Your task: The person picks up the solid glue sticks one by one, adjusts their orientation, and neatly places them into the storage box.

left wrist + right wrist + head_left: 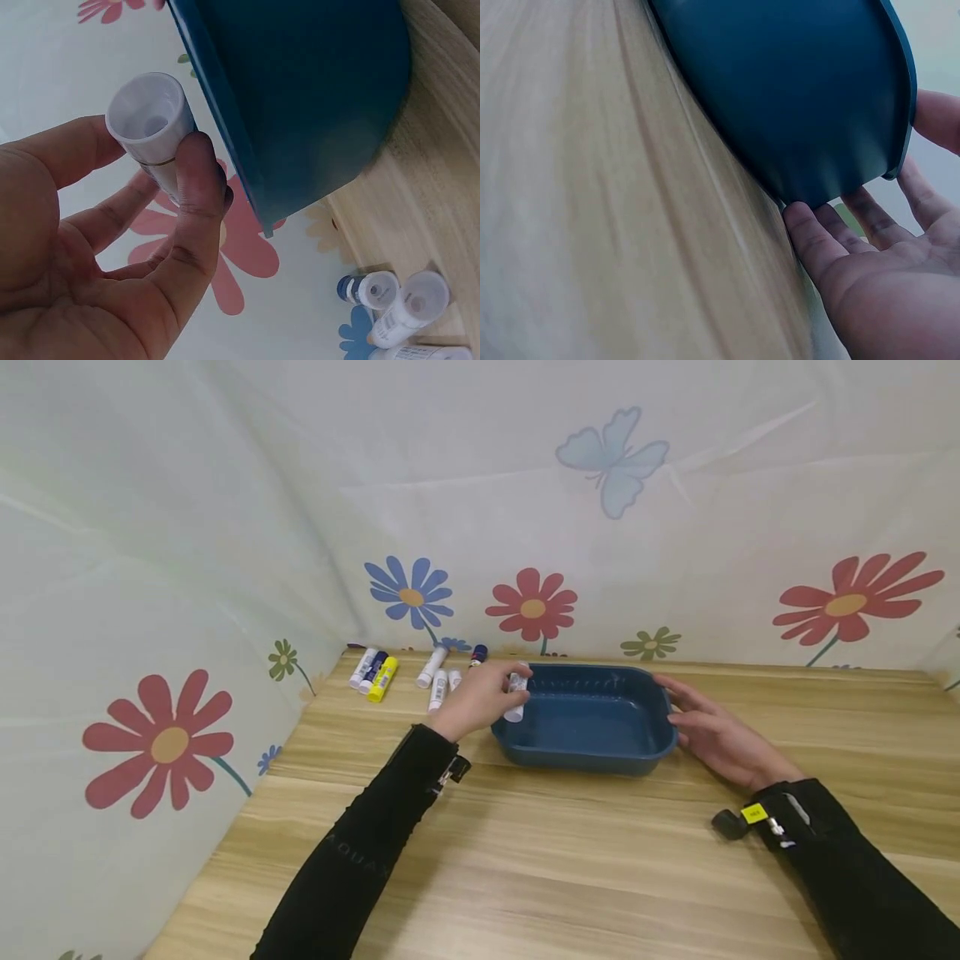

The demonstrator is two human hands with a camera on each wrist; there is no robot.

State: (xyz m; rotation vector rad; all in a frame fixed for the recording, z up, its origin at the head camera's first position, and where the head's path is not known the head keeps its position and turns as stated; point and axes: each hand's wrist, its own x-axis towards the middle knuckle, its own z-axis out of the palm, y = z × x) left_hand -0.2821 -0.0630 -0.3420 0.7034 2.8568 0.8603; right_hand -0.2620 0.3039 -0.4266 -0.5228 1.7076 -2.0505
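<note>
Pinching a white tube (517, 700) in the left hand (480, 695) above the left rim of the blue tray (581, 761); touching its right edge with the loosely opened right hand (720, 745); leaving room on the tabletop (585, 860) in front.

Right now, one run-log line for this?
left hand: pinching white glue stick | right hand: touching blue dish, right end | yellow glue stick: lying on table

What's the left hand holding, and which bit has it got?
The left hand pinches a white glue stick by its sides, near the hollow end.
</note>
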